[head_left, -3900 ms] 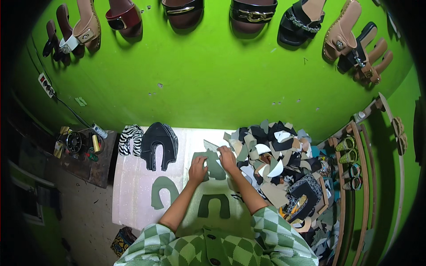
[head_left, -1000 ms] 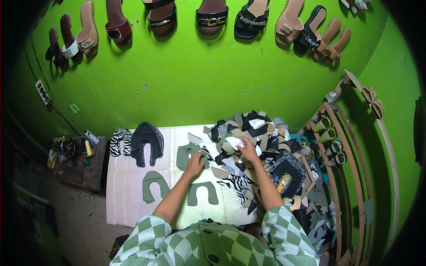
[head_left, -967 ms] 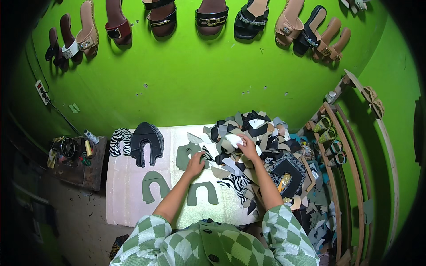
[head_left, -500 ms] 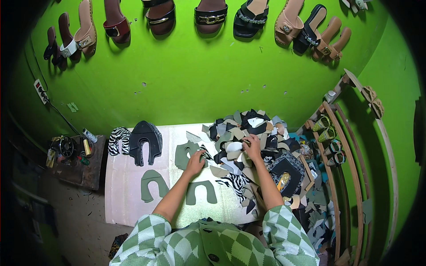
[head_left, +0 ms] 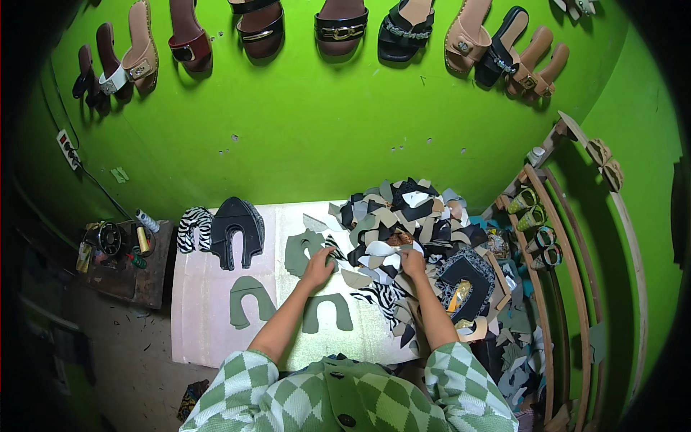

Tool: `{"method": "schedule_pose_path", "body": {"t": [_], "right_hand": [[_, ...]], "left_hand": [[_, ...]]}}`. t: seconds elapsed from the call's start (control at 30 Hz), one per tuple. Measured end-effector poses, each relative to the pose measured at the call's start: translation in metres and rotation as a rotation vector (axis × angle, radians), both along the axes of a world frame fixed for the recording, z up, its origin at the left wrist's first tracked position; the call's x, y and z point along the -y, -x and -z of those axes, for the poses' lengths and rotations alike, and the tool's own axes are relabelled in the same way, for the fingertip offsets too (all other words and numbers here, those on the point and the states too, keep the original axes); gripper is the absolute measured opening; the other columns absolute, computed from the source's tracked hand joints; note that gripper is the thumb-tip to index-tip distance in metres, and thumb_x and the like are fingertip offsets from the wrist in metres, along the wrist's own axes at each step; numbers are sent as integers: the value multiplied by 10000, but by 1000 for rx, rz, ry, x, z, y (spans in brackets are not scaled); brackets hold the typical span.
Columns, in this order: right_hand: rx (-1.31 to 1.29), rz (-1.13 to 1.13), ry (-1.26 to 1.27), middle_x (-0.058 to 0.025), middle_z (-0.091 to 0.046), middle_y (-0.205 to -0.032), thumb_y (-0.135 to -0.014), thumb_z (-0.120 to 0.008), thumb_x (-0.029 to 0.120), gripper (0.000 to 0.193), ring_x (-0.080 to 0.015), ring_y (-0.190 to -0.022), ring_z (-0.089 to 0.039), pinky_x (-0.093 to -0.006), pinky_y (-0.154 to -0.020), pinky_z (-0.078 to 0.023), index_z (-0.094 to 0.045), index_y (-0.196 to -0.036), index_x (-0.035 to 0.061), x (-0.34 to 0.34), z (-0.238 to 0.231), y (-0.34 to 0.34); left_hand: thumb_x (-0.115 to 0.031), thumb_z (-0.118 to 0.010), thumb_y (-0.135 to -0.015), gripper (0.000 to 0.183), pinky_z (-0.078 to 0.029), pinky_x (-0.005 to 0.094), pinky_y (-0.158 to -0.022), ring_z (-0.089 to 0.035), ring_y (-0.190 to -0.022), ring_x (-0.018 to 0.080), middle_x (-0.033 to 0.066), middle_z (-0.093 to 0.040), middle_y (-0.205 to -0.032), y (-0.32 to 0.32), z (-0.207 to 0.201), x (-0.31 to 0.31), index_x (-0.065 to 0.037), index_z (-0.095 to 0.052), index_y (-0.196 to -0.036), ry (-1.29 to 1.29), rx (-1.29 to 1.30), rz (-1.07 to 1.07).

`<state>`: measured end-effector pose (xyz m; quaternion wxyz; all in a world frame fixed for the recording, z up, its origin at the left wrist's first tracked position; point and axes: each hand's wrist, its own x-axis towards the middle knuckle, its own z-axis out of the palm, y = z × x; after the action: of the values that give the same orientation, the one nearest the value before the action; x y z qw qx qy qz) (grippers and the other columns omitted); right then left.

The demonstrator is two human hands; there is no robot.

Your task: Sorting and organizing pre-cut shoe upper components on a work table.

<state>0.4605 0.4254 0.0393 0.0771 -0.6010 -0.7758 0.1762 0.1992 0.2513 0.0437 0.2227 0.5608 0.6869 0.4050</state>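
Note:
My left hand (head_left: pixel 319 266) rests on the right edge of a green U-shaped cutout (head_left: pixel 296 253), its fingers stretched toward a zebra-striped scrap (head_left: pixel 335 248). At the near side of a heap of offcuts (head_left: pixel 374 216), my right hand (head_left: pixel 413 263) has its fingers closed at the end of a white scrap (head_left: pixel 381 249). A brown patterned piece (head_left: pixel 400 238) shows just beyond those fingers. Nearer to me lie two more green U-shaped cutouts, one at the left (head_left: pixel 248 301) and one in the middle (head_left: pixel 327 314).
A black U-shaped stack (head_left: pixel 237 230) and zebra-striped U pieces (head_left: pixel 194 230) occupy the table's far left. Another dark U-shaped stack (head_left: pixel 464 288) is right of my right forearm. A wooden rack (head_left: pixel 561 317) with sandals stands at right; a small side table (head_left: pixel 129 270) is at left.
My right hand has drawn slightly nearer to me in the heap. The white scrap has shifted and the brown patterned piece is now exposed. My left hand has hardly moved.

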Motion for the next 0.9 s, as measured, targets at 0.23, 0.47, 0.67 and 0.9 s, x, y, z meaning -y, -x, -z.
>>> {"method": "schedule_pose_path", "body": {"t": [0.23, 0.47, 0.67, 0.9], "right_hand": [[-665, -438, 14, -162, -657, -863, -802, -602, 121, 204, -244, -811, -637, -312, -747, -469, -630, -936, -29, 26, -56, 35], [-670, -606, 198, -105, -657, -820, -812, -632, 145, 224, -149, -748, -606, -282, -703, -467, -625, -946, -34, 71, -36, 83], [-701, -538, 753, -36, -658, -775, -859, -597, 119, 151, -60, -608, -574, -204, -569, -464, -614, -885, -29, 93, 18, 90], [-692, -465, 770, -62, -654, -759, -875, -575, 121, 160, -80, -620, -591, -210, -564, -471, -600, -845, -34, 131, 40, 91]], "left_hand": [[-188, -616, -844, 415, -442, 309, -873, -574, -989, 194, 121, -563, -1090, -13, -18, 1, -29, -480, -1202, 5, 165, 113], [-89, -593, -841, 218, -493, 255, -615, -629, -700, 114, 75, -629, -841, -9, -8, 13, 14, -555, -1029, 126, 474, 60], [-85, -604, -824, 168, -482, 250, -568, -629, -609, 123, 83, -637, -747, 12, 19, 55, 21, -579, -952, 97, 513, -63], [-186, -647, -788, 201, -473, 274, -601, -627, -621, 144, 72, -646, -675, 12, 44, 99, -8, -613, -873, 257, 291, -189]]}}
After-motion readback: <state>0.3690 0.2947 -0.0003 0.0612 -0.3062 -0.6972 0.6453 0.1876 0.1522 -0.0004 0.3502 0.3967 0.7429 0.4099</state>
